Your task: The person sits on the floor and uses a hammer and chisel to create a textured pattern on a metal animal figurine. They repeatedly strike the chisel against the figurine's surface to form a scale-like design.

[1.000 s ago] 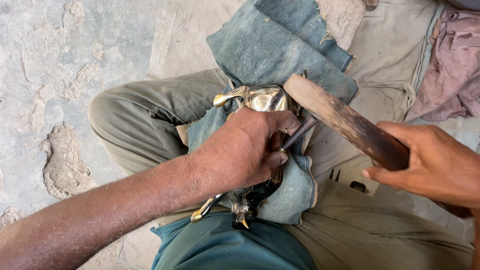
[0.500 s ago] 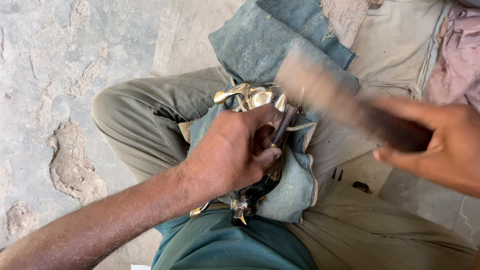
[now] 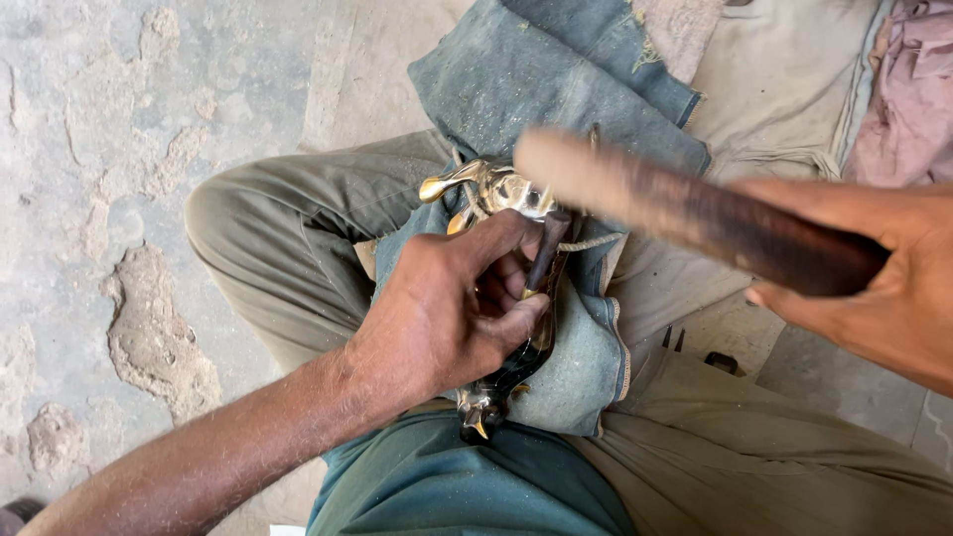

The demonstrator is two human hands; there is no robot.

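Centre frame, my left hand (image 3: 447, 318) is wrapped tight around a thin dark metal punch (image 3: 546, 253), tip set on the shiny brass cast piece (image 3: 501, 189) that lies on the folded blue denim cloth (image 3: 586, 357) over my lap. Most of the brass is hidden under my palm; only a spout-like end and a lower tip show. At right, my right hand (image 3: 874, 268) grips a dark wooden mallet (image 3: 685, 213), blurred, its head hard to make out.

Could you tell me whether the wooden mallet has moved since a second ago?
Yes. The wooden mallet, in the right hand, has swung up, away from the brass piece.
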